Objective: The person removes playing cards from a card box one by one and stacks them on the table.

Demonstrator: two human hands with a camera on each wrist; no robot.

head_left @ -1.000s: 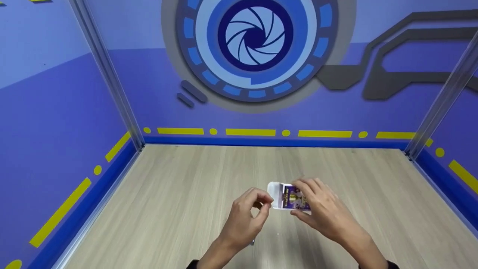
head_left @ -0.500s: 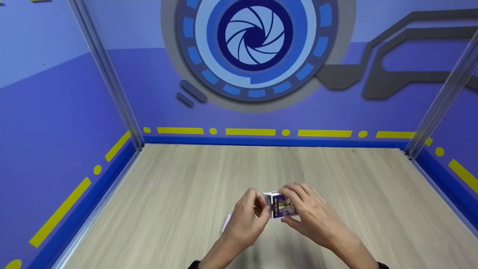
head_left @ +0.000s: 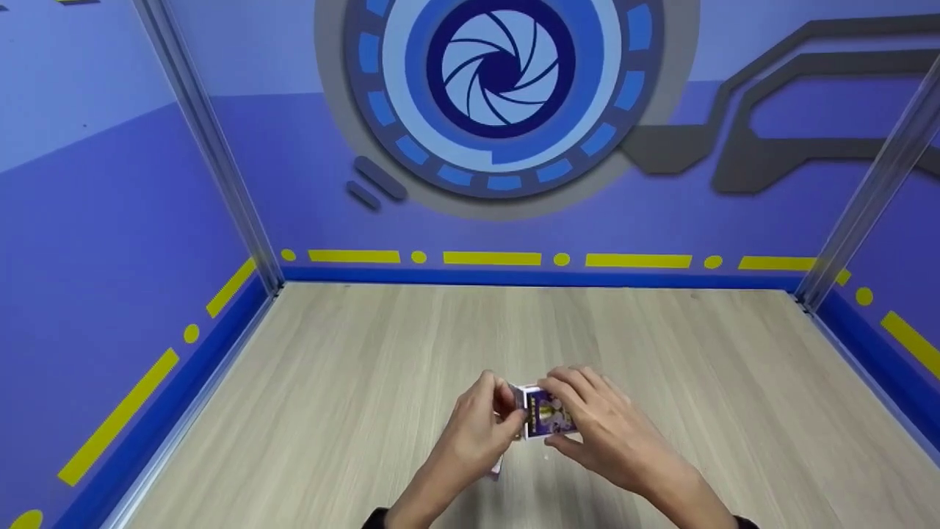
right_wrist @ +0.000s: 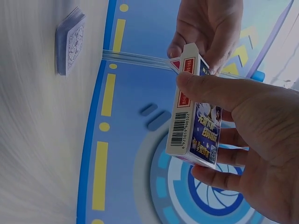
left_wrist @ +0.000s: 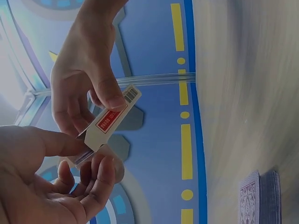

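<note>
A small playing card box (head_left: 544, 414), purple with white edges, is held above the table between both hands. My right hand (head_left: 613, 433) grips its body, thumb along the white side with the barcode and fingers on the opposite side, as the right wrist view shows. My left hand (head_left: 477, 430) is at the box's open end, its thumb and fingers pinching around the lifted end flap (left_wrist: 110, 156). What lies inside the box cannot be made out. A stack of patterned playing cards (right_wrist: 70, 44) rests on the table, mostly hidden behind my left hand in the head view.
The pale wood table (head_left: 352, 367) runs back to a blue-purple printed wall (head_left: 440, 228). Side panels with metal corner posts (head_left: 220, 162) bound it left and right. A tiny white speck (head_left: 546, 457) lies on the table below the box.
The box has come left and nearer the person with my right hand. My left hand's fingers, at the flap's outer edge before, now lie against the box's open end.
</note>
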